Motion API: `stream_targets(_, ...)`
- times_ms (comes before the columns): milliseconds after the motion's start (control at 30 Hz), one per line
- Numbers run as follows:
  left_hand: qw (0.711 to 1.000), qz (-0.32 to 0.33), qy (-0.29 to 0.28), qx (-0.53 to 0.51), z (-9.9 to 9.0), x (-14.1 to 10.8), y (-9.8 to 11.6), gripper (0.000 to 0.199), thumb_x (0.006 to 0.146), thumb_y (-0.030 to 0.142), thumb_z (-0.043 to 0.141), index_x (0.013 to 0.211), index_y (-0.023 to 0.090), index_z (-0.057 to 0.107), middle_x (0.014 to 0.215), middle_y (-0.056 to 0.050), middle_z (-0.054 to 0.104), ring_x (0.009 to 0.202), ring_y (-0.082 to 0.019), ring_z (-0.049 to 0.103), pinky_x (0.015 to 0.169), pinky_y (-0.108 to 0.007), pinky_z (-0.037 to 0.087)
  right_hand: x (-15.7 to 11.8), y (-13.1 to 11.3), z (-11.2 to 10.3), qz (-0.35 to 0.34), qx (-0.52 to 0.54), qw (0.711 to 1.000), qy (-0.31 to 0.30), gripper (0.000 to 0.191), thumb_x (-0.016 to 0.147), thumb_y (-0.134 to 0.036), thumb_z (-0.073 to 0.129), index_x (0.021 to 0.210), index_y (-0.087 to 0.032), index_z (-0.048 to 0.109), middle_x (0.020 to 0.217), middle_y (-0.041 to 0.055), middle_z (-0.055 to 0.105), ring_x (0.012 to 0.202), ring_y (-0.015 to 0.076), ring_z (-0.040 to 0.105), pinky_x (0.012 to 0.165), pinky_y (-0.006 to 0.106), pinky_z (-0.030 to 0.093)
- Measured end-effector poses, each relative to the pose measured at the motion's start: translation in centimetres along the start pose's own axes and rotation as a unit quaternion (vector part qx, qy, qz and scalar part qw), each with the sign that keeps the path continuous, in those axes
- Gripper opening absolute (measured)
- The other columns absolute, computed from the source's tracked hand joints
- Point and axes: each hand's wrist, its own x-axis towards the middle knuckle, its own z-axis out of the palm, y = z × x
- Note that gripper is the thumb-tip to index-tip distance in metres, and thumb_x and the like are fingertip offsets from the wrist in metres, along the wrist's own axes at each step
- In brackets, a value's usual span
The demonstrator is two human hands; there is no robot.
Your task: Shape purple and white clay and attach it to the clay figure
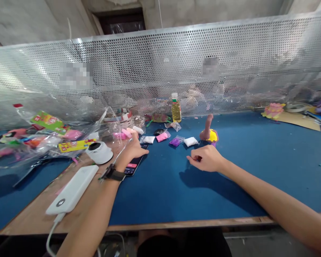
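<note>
My left hand [133,148], with a dark watch at the wrist, reaches over a phone [135,166] lying on the blue mat. Its thumb stands apart from the fingers, and the fingertips are by pink and white clay pieces [127,133]; whether they touch is unclear. My right hand [207,159] is curled into a loose fist above the mat, with nothing visible in it. Just behind it stands a brown upright clay shape [208,126] with a yellow part [213,135]. Small packets lie between the hands: white [190,141], purple [176,141], pink [163,136] and another white [149,139].
A white power bank [72,189] with a cable and a white round device [99,152] sit at left. Plastic bags [45,139] pile up beyond them. A bottle of yellow liquid [176,109] stands before the perforated metal screen [155,71]. Cardboard [299,120] lies far right.
</note>
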Motion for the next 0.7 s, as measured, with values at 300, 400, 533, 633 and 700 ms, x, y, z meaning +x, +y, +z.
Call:
stream_targets(300, 0.999, -0.001, 0.029, -0.034, 0.65, 0.49, -0.76, 0.08, 0.069, 0.039, 0.08, 0.131, 0.016, 0.034, 0.123, -0.021, 0.066, 0.104, -0.036, 0.069, 0.081, -0.037, 0.049, -0.01, 0.55, 0.27, 0.01, 0.021, 1.0, 0.007, 0.042, 0.094, -0.035, 0.056, 0.056, -0.021, 0.043, 0.048, -0.0037, 0.046, 0.046, 0.0097, 0.04, 0.052, 0.028, 0.024)
stream_targets(400, 0.998, -0.016, 0.042, -0.035, 0.87, 0.64, -0.8, 0.078, 0.069, 0.04, 0.08, 0.129, 0.016, 0.035, 0.125, -0.021, 0.065, 0.108, -0.037, 0.067, 0.083, -0.038, 0.05, -0.01, 0.61, 0.44, 0.014, 0.023, 1.0, 0.003, 0.042, 0.095, -0.036, 0.056, 0.057, -0.021, 0.045, 0.048, -0.0041, 0.046, 0.045, 0.0093, 0.038, 0.052, 0.028, 0.025)
stream_targets(533, 0.998, -0.038, 0.032, -0.042, 1.03, 0.75, -0.49, 0.078, 0.07, 0.038, 0.08, 0.13, 0.016, 0.036, 0.126, -0.02, 0.065, 0.111, -0.035, 0.068, 0.085, -0.037, 0.05, 0.01, 0.66, 0.56, 0.021, 0.026, 0.999, 0.001, 0.043, 0.095, -0.037, 0.056, 0.056, -0.021, 0.045, 0.049, -0.0039, 0.047, 0.045, 0.0092, 0.038, 0.052, 0.027, 0.025)
stream_targets(633, 0.998, -0.045, 0.035, -0.04, 1.0, 0.72, -0.17, 0.077, 0.07, 0.036, 0.081, 0.13, 0.016, 0.036, 0.126, -0.02, 0.065, 0.109, -0.034, 0.068, 0.083, -0.035, 0.05, 0.0, 0.67, 0.54, 0.022, 0.028, 0.999, 0.004, 0.043, 0.095, -0.036, 0.056, 0.057, -0.021, 0.044, 0.048, -0.004, 0.047, 0.045, 0.0093, 0.038, 0.052, 0.027, 0.025)
stream_targets(700, 0.997, -0.042, 0.035, -0.052, 0.97, 0.72, -0.08, 0.077, 0.071, 0.036, 0.08, 0.13, 0.016, 0.035, 0.127, -0.019, 0.065, 0.108, -0.033, 0.069, 0.082, -0.034, 0.05, -0.02, 0.67, 0.5, 0.022, 0.03, 0.999, 0.006, 0.043, 0.095, -0.037, 0.055, 0.057, -0.021, 0.043, 0.048, -0.0041, 0.046, 0.045, 0.0093, 0.039, 0.051, 0.027, 0.024)
